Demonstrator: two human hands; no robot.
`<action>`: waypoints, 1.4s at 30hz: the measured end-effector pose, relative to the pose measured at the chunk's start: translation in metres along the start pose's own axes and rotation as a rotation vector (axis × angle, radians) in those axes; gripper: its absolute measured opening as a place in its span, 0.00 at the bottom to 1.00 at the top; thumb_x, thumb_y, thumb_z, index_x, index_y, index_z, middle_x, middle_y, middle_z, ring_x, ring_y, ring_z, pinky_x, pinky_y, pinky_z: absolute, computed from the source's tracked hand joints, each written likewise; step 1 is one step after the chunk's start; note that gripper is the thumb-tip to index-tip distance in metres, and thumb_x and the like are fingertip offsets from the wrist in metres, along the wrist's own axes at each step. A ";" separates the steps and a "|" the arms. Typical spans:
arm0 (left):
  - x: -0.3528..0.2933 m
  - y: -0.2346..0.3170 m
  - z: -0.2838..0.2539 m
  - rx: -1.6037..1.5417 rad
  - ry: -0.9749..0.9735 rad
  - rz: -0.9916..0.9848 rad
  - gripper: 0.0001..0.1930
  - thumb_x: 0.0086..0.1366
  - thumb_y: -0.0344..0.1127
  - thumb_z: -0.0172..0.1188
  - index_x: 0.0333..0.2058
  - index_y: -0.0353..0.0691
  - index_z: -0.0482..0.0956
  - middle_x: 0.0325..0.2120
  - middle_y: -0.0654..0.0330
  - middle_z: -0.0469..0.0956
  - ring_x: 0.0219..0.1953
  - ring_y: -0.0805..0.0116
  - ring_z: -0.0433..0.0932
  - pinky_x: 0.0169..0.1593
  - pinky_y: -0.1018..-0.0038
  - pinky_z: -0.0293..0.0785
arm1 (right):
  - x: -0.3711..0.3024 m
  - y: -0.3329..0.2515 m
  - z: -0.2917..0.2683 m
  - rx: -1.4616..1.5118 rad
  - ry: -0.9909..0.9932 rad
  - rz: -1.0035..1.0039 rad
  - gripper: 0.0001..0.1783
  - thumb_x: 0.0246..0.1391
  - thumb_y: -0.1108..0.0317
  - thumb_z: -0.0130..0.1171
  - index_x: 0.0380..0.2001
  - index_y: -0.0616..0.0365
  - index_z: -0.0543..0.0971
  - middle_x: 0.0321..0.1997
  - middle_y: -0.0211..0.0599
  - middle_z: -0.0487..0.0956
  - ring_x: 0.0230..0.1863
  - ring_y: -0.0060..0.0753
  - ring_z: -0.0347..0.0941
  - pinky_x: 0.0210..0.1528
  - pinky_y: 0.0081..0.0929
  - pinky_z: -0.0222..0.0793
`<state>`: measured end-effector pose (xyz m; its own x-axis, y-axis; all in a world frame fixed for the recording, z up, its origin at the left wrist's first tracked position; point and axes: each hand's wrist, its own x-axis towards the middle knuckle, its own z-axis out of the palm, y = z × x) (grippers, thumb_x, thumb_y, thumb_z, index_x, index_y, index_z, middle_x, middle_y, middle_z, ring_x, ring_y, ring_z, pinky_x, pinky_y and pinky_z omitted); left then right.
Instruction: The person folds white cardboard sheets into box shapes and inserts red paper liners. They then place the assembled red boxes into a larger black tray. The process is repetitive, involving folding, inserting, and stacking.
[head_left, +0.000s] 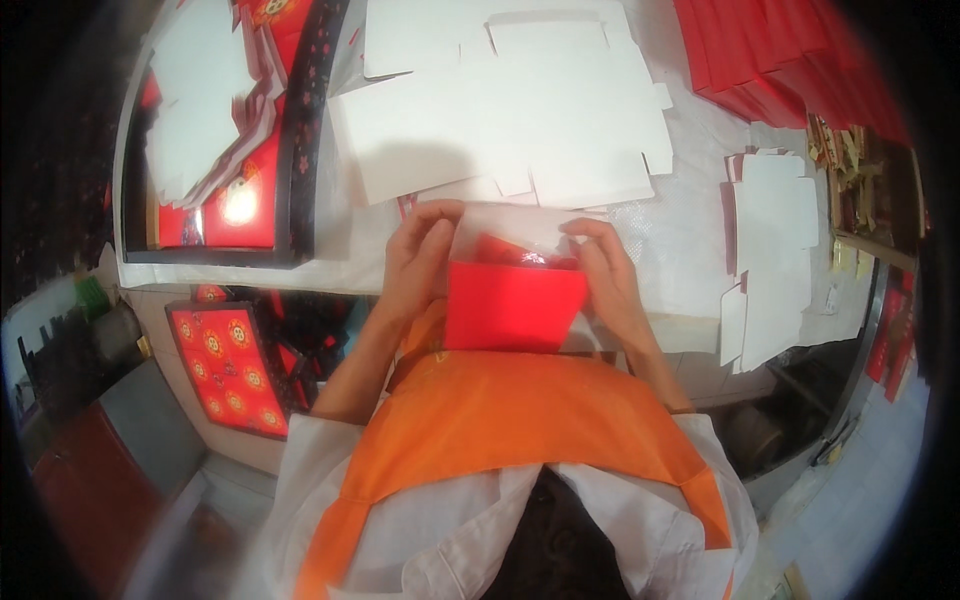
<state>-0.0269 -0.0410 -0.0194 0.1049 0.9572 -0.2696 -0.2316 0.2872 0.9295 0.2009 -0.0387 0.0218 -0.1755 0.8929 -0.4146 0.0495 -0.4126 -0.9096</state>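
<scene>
In front of my orange apron, at the table's near edge, I hold a red cardboard box (515, 305) with a white inside. Its outer front is plain red, and a shiny red surface shows within its open top. My left hand (415, 262) grips the box's left side, fingers curled at the upper corner. On the opposite side my right hand (608, 275) is closed at the edge, with bent fingers at the upper right corner. Just beyond the box lie flat white carton blanks (510, 120), spread over one another on the table.
At the left a dark-framed tray (285, 200) holds red printed pieces and a pile of white blanks (200, 95). More blanks (770, 250) lie at the right. Red folded cartons (780, 60) stand at the far right, near a box of gold pieces (860, 185). A red patterned panel (228, 365) leans below the table.
</scene>
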 end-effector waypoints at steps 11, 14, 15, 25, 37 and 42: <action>-0.005 0.004 -0.001 0.329 -0.064 0.260 0.06 0.60 0.28 0.49 0.34 0.35 0.74 0.42 0.56 0.71 0.44 0.66 0.70 0.47 0.76 0.65 | 0.004 0.008 0.002 -0.012 -0.022 -0.118 0.12 0.57 0.68 0.41 0.42 0.59 0.69 0.25 0.25 0.67 0.20 0.12 0.56 0.22 0.13 0.53; -0.010 0.009 -0.001 0.559 -0.085 0.295 0.05 0.58 0.27 0.51 0.30 0.34 0.75 0.40 0.52 0.72 0.43 0.61 0.71 0.47 0.74 0.66 | 0.006 0.030 0.000 -0.058 -0.004 -0.383 0.07 0.55 0.73 0.43 0.37 0.59 0.68 0.37 0.34 0.70 0.27 0.16 0.62 0.28 0.14 0.58; -0.012 0.012 0.001 0.606 -0.066 0.257 0.04 0.57 0.27 0.52 0.28 0.34 0.75 0.40 0.51 0.72 0.43 0.59 0.71 0.47 0.73 0.66 | 0.006 0.035 0.000 -0.159 0.015 -0.504 0.05 0.54 0.74 0.44 0.35 0.59 0.68 0.41 0.37 0.70 0.31 0.18 0.63 0.31 0.15 0.60; -0.019 -0.004 0.027 -0.033 0.151 0.300 0.20 0.48 0.16 0.58 0.36 0.40 0.60 0.36 0.56 0.70 0.41 0.70 0.69 0.46 0.77 0.66 | 0.001 0.047 0.022 0.248 0.097 -0.393 0.10 0.52 0.81 0.46 0.36 0.60 0.61 0.47 0.47 0.69 0.43 0.26 0.67 0.45 0.22 0.64; -0.019 0.003 0.025 0.176 0.172 0.120 0.07 0.57 0.24 0.53 0.36 0.35 0.70 0.34 0.63 0.70 0.39 0.75 0.68 0.44 0.81 0.65 | 0.004 0.020 0.022 0.138 0.060 -0.198 0.06 0.55 0.75 0.48 0.36 0.64 0.72 0.38 0.35 0.73 0.39 0.21 0.68 0.43 0.19 0.64; -0.020 -0.010 0.024 0.230 0.176 0.257 0.06 0.59 0.26 0.50 0.36 0.35 0.69 0.35 0.60 0.71 0.40 0.71 0.68 0.48 0.79 0.63 | 0.006 0.013 0.015 -0.117 -0.008 -0.328 0.09 0.56 0.72 0.47 0.35 0.63 0.75 0.40 0.37 0.74 0.43 0.28 0.69 0.47 0.22 0.64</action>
<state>-0.0039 -0.0642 -0.0174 -0.1006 0.9941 -0.0406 -0.0032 0.0404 0.9992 0.1854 -0.0416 0.0076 -0.2089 0.9728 -0.1001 0.1012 -0.0803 -0.9916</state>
